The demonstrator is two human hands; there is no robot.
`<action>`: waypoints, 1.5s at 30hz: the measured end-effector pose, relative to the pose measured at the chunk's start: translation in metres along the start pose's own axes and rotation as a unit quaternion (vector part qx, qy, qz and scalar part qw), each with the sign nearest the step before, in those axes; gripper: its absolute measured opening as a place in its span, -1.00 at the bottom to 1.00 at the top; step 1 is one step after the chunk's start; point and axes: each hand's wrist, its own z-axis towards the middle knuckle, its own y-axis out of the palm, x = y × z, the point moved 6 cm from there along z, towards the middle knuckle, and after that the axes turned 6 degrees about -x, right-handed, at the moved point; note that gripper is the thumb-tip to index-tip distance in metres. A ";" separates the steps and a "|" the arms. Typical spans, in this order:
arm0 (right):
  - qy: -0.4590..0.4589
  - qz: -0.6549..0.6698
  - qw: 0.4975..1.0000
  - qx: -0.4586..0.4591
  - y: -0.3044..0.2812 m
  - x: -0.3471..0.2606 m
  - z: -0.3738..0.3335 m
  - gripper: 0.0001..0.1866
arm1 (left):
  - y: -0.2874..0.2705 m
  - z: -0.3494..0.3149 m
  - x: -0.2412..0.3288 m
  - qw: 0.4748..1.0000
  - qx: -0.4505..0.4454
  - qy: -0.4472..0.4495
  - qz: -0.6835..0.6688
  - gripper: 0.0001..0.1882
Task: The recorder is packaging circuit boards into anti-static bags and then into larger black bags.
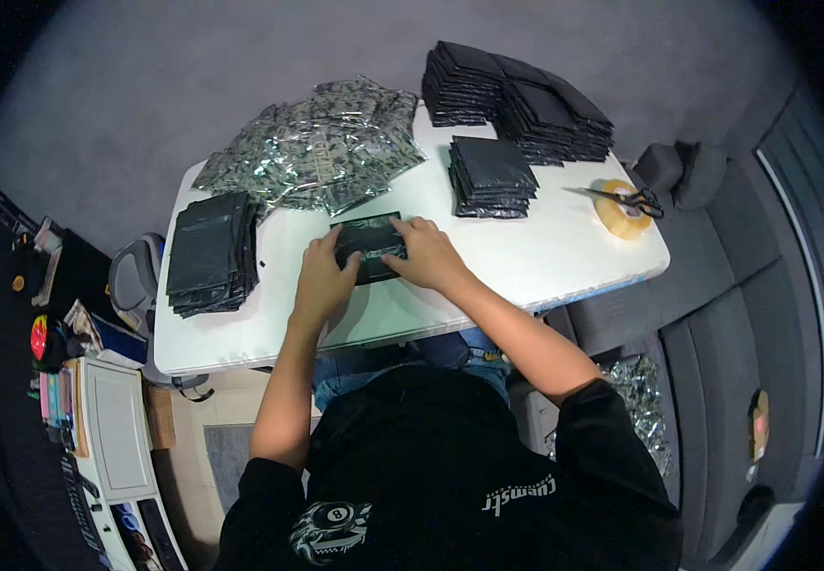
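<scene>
A flat black plastic packet [370, 235] lies on the white table [516, 266] in front of me, shiny across its middle. My left hand [324, 273] grips its left edge, thumb on top near the front. From the other side my right hand [423, 251] holds the right edge, its thumb also pressing on the top. What lies under the packet is hidden. Just beyond it spreads a heap of shiny camouflage-patterned plastic packets [321, 147]. A stack of black packets [210, 252] stands to the left, and a smaller black stack [491, 178] to the right.
Taller rows of black packets [516, 100] stand at the table's far right. Black-handled scissors [638, 200] rest on a roll of tape [621, 221] near the right edge. A grey sofa [650, 295] is on the right, a chair [134, 276] on the left.
</scene>
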 end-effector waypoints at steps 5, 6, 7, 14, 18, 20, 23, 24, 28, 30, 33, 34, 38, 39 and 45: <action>0.002 0.151 0.980 0.127 -0.004 0.026 0.007 -0.23 | 0.020 0.022 -0.015 0.944 -0.007 -0.017 -0.330 -0.37; -0.018 0.160 0.974 0.161 -0.011 0.033 0.007 -0.27 | 0.023 0.024 -0.017 0.942 -0.010 -0.043 -0.332 -0.37; -0.044 0.169 0.965 0.194 -0.019 0.035 0.007 -0.30 | 0.021 0.029 -0.014 0.942 -0.011 -0.039 -0.332 -0.37; -0.062 0.206 0.925 0.313 -0.162 0.062 0.000 -0.44 | -0.013 0.089 0.108 0.895 0.000 0.084 -0.438 -0.48; -0.027 0.207 0.916 0.344 -0.221 0.108 0.005 -0.48 | -0.002 0.141 0.175 0.870 -0.041 0.152 -0.466 -0.49; 0.038 0.137 0.938 0.316 -0.230 0.122 0.009 -0.48 | 0.016 0.167 0.180 0.858 -0.059 0.163 -0.484 -0.51; 0.047 0.017 0.964 0.260 -0.197 0.158 0.018 -0.45 | 0.068 0.193 0.174 0.880 -0.108 0.120 -0.447 -0.53; 0.071 -0.007 0.977 0.199 -0.178 0.161 0.024 -0.42 | 0.083 0.192 0.160 0.907 -0.107 0.093 -0.397 -0.56; 0.110 0.001 0.980 0.166 -0.147 0.176 0.014 -0.32 | 0.101 0.187 0.154 0.930 -0.090 0.073 -0.350 -0.59; 0.095 0.000 0.981 0.169 -0.148 0.175 0.014 -0.30 | 0.101 0.190 0.150 0.926 -0.104 0.072 -0.355 -0.57; 0.081 -0.046 0.968 0.234 -0.155 0.150 0.012 -0.31 | 0.090 0.191 0.143 0.960 -0.012 0.145 -0.238 -0.55; 0.079 -0.047 0.968 0.232 -0.152 0.153 0.013 -0.31 | 0.090 0.190 0.147 0.967 -0.006 0.172 -0.188 -0.52; 0.047 -0.080 0.977 0.194 -0.143 0.166 0.012 -0.37 | 0.082 0.173 0.157 0.968 -0.005 0.164 -0.191 -0.56; 0.047 -0.108 0.972 0.204 -0.145 0.163 0.012 -0.40 | 0.075 0.167 0.151 0.969 0.003 0.157 -0.190 -0.56; -0.152 -0.045 0.954 0.254 -0.140 0.056 0.000 -0.67 | 0.048 0.106 0.078 0.939 -0.057 0.138 -0.311 -0.73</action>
